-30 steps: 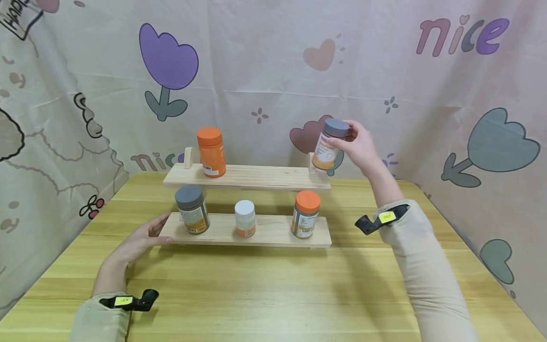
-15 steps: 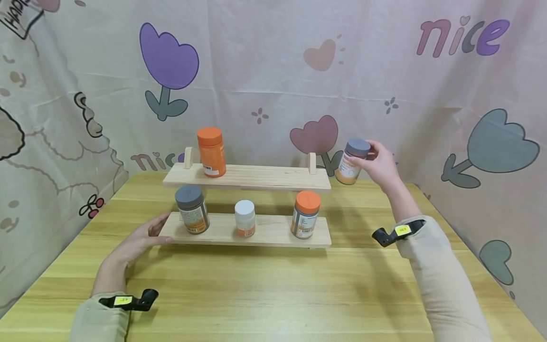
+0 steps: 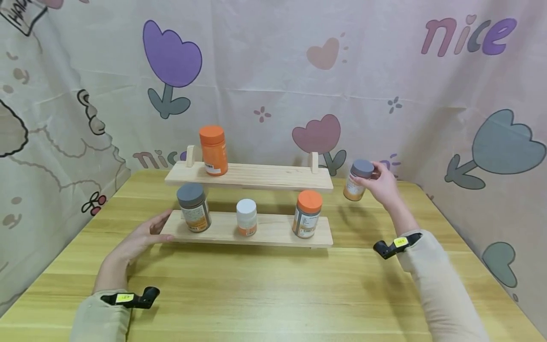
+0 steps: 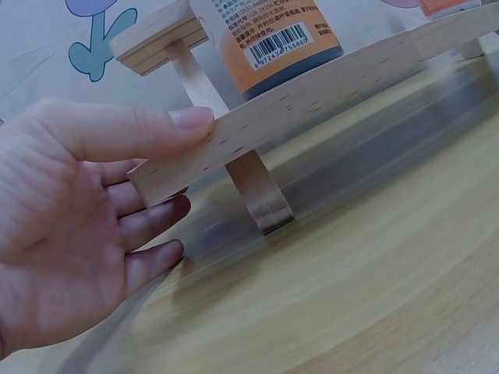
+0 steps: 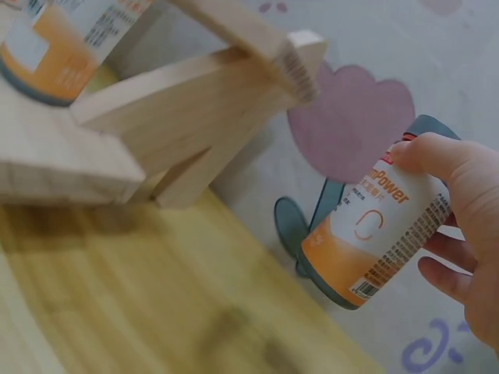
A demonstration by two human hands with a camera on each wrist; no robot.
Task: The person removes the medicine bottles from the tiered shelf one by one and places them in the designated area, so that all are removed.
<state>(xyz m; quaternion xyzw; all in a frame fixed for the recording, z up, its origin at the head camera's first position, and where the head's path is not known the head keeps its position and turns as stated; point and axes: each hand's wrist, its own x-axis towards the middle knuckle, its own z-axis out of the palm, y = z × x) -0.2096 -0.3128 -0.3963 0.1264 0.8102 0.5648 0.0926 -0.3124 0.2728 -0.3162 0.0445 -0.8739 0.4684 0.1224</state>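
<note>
A grey-lidded bottle, reading "Power" and "C", hangs near the far right corner of the table, pinched by the right hand; the left hand grips the left end of the shelf carrying four jars.

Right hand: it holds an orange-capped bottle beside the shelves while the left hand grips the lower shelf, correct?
The cap isn't orange: the head view shows the right hand holding a grey-capped bottle; the left hand does grip the lower shelf.
</note>
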